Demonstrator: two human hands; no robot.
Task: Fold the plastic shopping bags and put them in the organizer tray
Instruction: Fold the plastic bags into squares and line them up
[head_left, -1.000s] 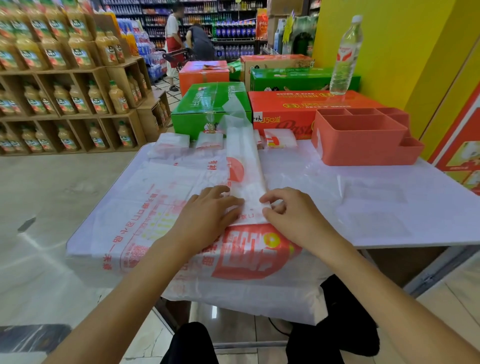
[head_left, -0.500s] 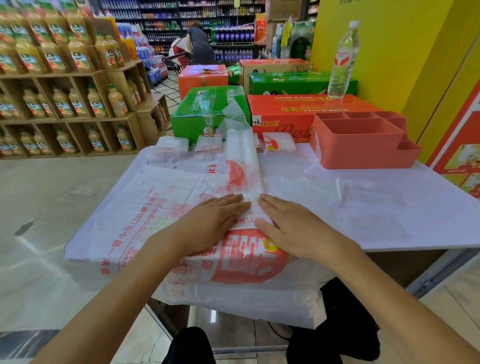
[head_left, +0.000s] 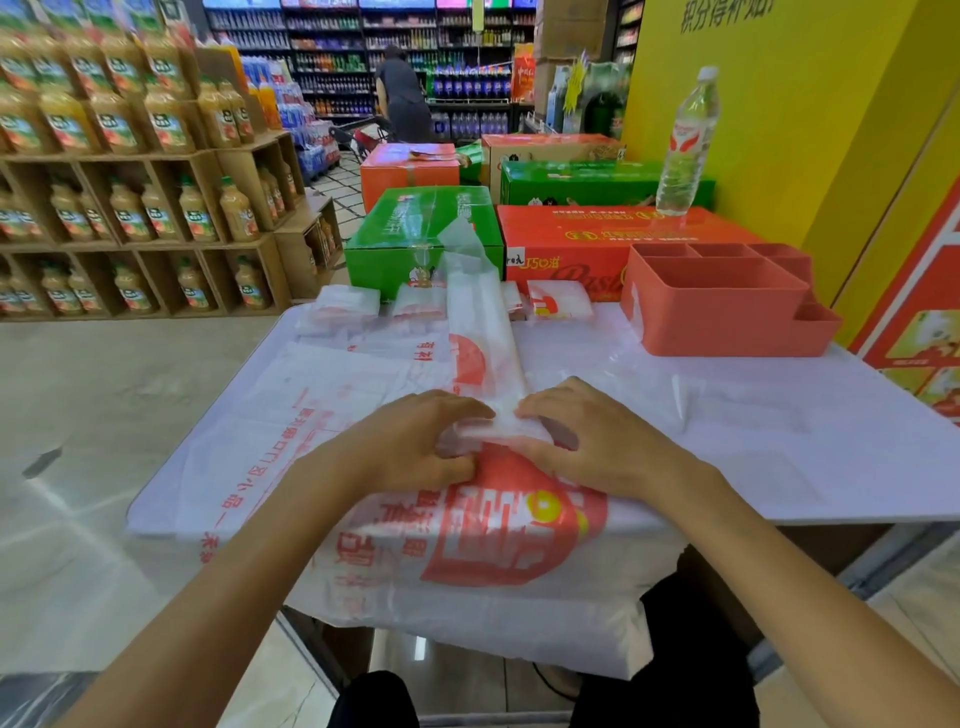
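Between the two hands sits the near end of a long folded bag strip (head_left: 483, 332), thin crinkly white plastic with a red print, folded narrow and running straight away across the table toward the boxes. Left hand (head_left: 415, 447) has its fingers curled round the rolled-up near end of that strip, thumb tucked under, so it's gripping it. Right hand (head_left: 597, 441) lies flatter on the other side, fingers spread and pressing the fold down, fingertips touching the plastic.

Underneath all that is a stack of flat bags (head_left: 467, 545), same glossy white film with a big red round logo and red lettering, drooping off the near edge of the white table (head_left: 779, 467).

Along the far edge there are a few small finished bundles, folded bags (head_left: 343, 306) squashed into little rectangles, sitting side by side.

Organizer tray (head_left: 727, 306) is at the far right corner, well apart from the hands: coral-pink hard plastic, boxy, one big compartment plus smaller ones at the back and a low step on the right. Can't see anything in it from this angle.

Behind the table are green and orange cardboard cartons (head_left: 561, 244), with a clear water bottle (head_left: 685, 150) standing upright on the orange one.
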